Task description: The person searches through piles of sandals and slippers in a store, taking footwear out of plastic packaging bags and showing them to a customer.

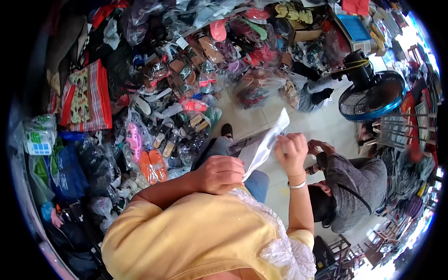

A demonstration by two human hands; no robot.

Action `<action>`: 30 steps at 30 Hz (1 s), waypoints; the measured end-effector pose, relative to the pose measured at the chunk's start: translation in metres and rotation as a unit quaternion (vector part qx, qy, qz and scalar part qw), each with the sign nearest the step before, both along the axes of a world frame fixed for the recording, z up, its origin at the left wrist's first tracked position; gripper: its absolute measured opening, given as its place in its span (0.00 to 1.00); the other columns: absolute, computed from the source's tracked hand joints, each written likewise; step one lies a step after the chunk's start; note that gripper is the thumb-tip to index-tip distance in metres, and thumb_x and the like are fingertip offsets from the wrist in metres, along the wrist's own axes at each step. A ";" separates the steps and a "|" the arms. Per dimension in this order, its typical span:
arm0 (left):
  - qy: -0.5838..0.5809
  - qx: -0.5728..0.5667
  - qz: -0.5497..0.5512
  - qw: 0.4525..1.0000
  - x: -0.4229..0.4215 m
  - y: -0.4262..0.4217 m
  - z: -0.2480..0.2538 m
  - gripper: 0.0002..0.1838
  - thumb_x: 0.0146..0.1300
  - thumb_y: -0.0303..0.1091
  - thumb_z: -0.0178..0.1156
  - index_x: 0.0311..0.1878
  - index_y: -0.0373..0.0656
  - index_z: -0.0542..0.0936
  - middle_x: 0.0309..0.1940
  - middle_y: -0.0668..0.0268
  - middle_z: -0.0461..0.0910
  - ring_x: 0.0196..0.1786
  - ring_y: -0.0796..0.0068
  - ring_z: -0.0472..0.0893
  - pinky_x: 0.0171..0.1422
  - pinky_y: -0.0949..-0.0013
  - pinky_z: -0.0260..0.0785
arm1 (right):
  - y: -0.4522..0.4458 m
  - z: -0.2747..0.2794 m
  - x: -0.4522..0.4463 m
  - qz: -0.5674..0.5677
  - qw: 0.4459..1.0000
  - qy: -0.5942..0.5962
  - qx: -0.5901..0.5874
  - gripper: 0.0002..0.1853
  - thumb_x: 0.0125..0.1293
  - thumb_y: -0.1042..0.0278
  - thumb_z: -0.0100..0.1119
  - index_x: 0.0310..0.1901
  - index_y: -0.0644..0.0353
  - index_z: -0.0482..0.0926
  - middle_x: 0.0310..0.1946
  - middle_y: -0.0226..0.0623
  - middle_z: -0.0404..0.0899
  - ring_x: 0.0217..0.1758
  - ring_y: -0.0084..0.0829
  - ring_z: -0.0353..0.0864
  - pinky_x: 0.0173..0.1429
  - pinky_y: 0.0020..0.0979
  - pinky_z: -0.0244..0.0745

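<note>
Stretched between my two hands is a white plastic bag (264,148), crumpled and slanting from lower left to upper right. My left hand (220,173) is closed on its lower end, in front of my chest. At its upper part my right hand (290,151), with a white bracelet on the wrist, pinches the edge. Which way the bag's opening faces I cannot tell. Below it are my knees in blue-grey trousers.
Bagged shoes and sandals lie piled at the left and top, with orange slippers (153,166) among them. A person in grey (353,191) crouches at the right. A black fan with a blue rim (372,95) stands beyond, near wooden stools (377,240).
</note>
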State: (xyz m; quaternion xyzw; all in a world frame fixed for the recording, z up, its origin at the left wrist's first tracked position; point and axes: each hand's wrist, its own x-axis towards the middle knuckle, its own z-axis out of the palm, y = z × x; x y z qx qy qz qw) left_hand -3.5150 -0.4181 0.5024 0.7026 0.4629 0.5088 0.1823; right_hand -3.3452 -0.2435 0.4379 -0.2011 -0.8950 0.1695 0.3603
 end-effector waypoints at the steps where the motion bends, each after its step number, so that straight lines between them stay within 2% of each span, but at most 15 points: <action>1: 0.004 -0.002 -0.003 1.000 0.000 0.001 0.001 0.11 0.47 0.25 0.67 0.33 0.40 0.74 0.33 0.63 0.77 0.36 0.61 0.80 0.45 0.63 0.77 | -0.005 0.008 -0.005 0.035 0.999 0.005 0.005 0.09 0.40 0.74 0.61 0.28 0.56 0.75 0.29 0.34 0.72 0.32 0.34 0.72 0.34 0.35 0.66; 3: 0.011 -0.005 -0.014 1.000 0.001 0.004 0.003 0.11 0.48 0.26 0.67 0.33 0.40 0.74 0.33 0.63 0.77 0.37 0.62 0.80 0.45 0.63 0.77 | -0.004 0.010 -0.008 0.082 0.997 -0.006 -0.002 0.12 0.40 0.73 0.60 0.31 0.55 0.77 0.31 0.33 0.72 0.35 0.34 0.72 0.36 0.34 0.67; 7: 0.004 0.009 -0.025 1.000 0.000 0.006 0.005 0.10 0.50 0.25 0.66 0.32 0.39 0.74 0.31 0.61 0.78 0.35 0.61 0.80 0.44 0.60 0.77 | 0.020 -0.014 0.005 0.002 0.995 -0.069 -0.069 0.11 0.43 0.74 0.59 0.33 0.54 0.78 0.33 0.34 0.73 0.40 0.37 0.71 0.43 0.36 0.66; 11: -0.035 -0.010 0.004 0.999 0.000 0.008 0.008 0.08 0.50 0.24 0.65 0.32 0.38 0.74 0.29 0.59 0.77 0.31 0.60 0.79 0.43 0.58 0.77 | 0.009 0.003 0.016 0.044 0.996 -0.020 -0.080 0.10 0.43 0.72 0.59 0.32 0.54 0.77 0.34 0.34 0.74 0.41 0.38 0.72 0.45 0.38 0.65; 14: -0.049 -0.021 0.014 0.998 0.000 0.010 0.010 0.08 0.51 0.23 0.64 0.32 0.38 0.74 0.27 0.59 0.76 0.30 0.60 0.79 0.43 0.58 0.77 | 0.002 -0.007 0.019 0.074 0.992 -0.021 -0.097 0.09 0.43 0.73 0.59 0.31 0.55 0.76 0.33 0.33 0.75 0.39 0.37 0.72 0.45 0.37 0.65; 17: -0.070 -0.032 0.049 0.996 -0.005 0.007 0.017 0.08 0.51 0.23 0.64 0.32 0.38 0.74 0.28 0.59 0.76 0.31 0.62 0.79 0.44 0.57 0.76 | 0.010 -0.047 0.041 0.041 0.994 -0.044 -0.095 0.08 0.44 0.75 0.58 0.30 0.56 0.75 0.31 0.34 0.76 0.38 0.37 0.73 0.44 0.36 0.66; 20: -0.125 -0.030 0.077 0.989 -0.017 0.001 0.025 0.06 0.55 0.24 0.61 0.33 0.39 0.73 0.28 0.60 0.76 0.32 0.64 0.78 0.46 0.56 0.75 | 0.008 -0.058 0.057 0.003 0.992 -0.055 -0.115 0.08 0.45 0.77 0.57 0.31 0.58 0.74 0.31 0.35 0.76 0.38 0.38 0.74 0.42 0.36 0.66; 22: -0.117 -0.033 0.074 0.990 -0.020 -0.002 0.027 0.05 0.57 0.25 0.61 0.32 0.39 0.73 0.28 0.60 0.77 0.32 0.64 0.78 0.46 0.56 0.75 | -0.002 -0.036 0.050 -0.015 0.985 0.005 -0.170 0.09 0.45 0.77 0.57 0.32 0.59 0.74 0.32 0.37 0.77 0.38 0.39 0.74 0.43 0.36 0.66; 23: -0.134 -0.036 0.063 0.988 -0.020 -0.002 0.028 0.05 0.57 0.25 0.61 0.33 0.39 0.73 0.28 0.60 0.77 0.32 0.64 0.78 0.46 0.56 0.75 | -0.006 -0.021 0.043 -0.001 0.978 0.038 -0.204 0.11 0.46 0.77 0.57 0.34 0.60 0.74 0.36 0.40 0.76 0.39 0.42 0.74 0.44 0.37 0.66; 26: -0.136 -0.037 0.054 0.989 -0.018 0.000 0.028 0.05 0.57 0.25 0.61 0.33 0.38 0.73 0.28 0.60 0.76 0.32 0.65 0.78 0.46 0.56 0.75 | -0.008 -0.006 0.026 0.045 0.973 0.098 -0.206 0.12 0.46 0.75 0.58 0.36 0.60 0.75 0.41 0.42 0.75 0.41 0.45 0.73 0.46 0.39 0.67; 27: -0.121 -0.040 0.055 0.990 -0.019 0.000 0.029 0.05 0.57 0.25 0.61 0.33 0.38 0.73 0.28 0.61 0.76 0.32 0.66 0.78 0.46 0.56 0.75 | -0.007 -0.004 0.023 0.059 0.980 0.062 -0.180 0.13 0.46 0.73 0.60 0.37 0.58 0.76 0.45 0.42 0.73 0.46 0.46 0.71 0.49 0.41 0.65; 28: -0.117 -0.038 0.055 0.991 -0.018 0.001 0.029 0.05 0.57 0.25 0.61 0.33 0.38 0.73 0.28 0.61 0.76 0.32 0.66 0.78 0.46 0.56 0.75 | -0.007 -0.001 0.020 0.060 0.980 0.066 -0.178 0.13 0.46 0.73 0.60 0.37 0.58 0.76 0.45 0.42 0.73 0.46 0.46 0.71 0.49 0.41 0.65; 30: -0.159 -0.034 0.065 0.985 -0.017 0.002 0.030 0.05 0.58 0.25 0.61 0.32 0.38 0.73 0.28 0.61 0.76 0.32 0.67 0.77 0.47 0.56 0.75 | -0.004 0.006 0.013 0.088 0.981 0.023 -0.169 0.12 0.46 0.71 0.62 0.35 0.57 0.76 0.47 0.41 0.73 0.51 0.46 0.69 0.52 0.43 0.63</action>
